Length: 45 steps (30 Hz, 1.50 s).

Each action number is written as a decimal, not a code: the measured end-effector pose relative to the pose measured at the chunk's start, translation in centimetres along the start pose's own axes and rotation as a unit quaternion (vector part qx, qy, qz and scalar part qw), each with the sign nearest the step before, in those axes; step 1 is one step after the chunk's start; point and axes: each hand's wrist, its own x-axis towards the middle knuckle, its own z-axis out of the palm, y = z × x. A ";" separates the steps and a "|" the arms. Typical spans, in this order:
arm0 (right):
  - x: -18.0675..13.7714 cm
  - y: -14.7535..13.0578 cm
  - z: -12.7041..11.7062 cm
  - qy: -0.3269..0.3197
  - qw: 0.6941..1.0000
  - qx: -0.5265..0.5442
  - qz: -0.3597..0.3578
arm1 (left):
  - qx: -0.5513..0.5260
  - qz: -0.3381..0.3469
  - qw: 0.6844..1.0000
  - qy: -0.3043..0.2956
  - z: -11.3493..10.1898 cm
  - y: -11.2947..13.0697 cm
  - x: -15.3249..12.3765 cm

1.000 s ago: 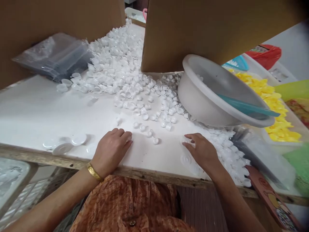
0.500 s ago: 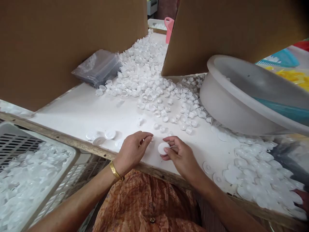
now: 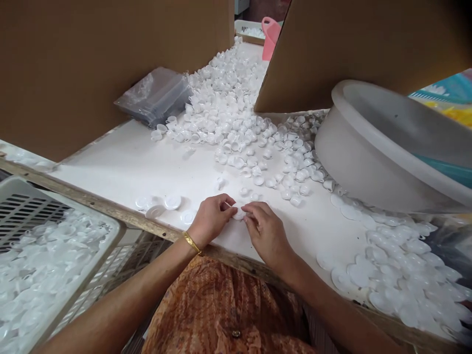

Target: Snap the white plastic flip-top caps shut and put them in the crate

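Observation:
Between my hands, just above the white tabletop, is a small white plastic saucer [image 3: 239,213]. The fingertips of my left hand [image 3: 213,216] pinch its left side, and a gold bracelet circles that wrist. On the opposite edge, the thumb and fingers of my right hand [image 3: 268,238] are closed on it. Fingers hide part of the saucer, and I cannot tell whether a cup is joined to it. Just beyond lie a few loose toy cups [image 3: 220,183], with a large heap of white toy cups [image 3: 228,105] behind. Several saucers [image 3: 172,201] rest left of my left hand.
Many white saucers [image 3: 398,268] are spread at the right, below a big grey basin [image 3: 346,162]. Cardboard panels [image 3: 110,49] stand at the back. A plastic-wrapped pack [image 3: 157,96] leans there. A crate of white pieces [image 3: 120,236] sits lower left. A pink scoop [image 3: 271,39] is far back.
My right hand has brought the saucer leftward and up to my left hand, whose fingertips now grip it too. The camera view has shifted slightly.

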 end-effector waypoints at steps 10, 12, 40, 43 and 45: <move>-1.2 0.9 -0.5 -0.048 0.969 -0.180 -0.164 | -0.097 -0.051 0.987 -0.116 -0.5 0.8 0.8; -1.1 0.9 -0.7 -0.061 0.959 -0.204 -0.187 | -0.113 -0.060 0.983 -0.133 -0.6 1.1 0.9; -3.0 1.8 -0.5 -0.009 0.953 -0.199 -0.226 | 0.460 0.368 0.796 0.141 3.8 2.0 3.4; -3.1 2.0 -0.3 0.001 0.948 -0.204 -0.244 | 0.465 0.366 0.797 0.122 3.8 2.0 3.9; -3.0 2.0 -0.2 0.000 0.945 -0.202 -0.257 | 0.463 0.345 0.808 0.117 3.7 1.9 4.4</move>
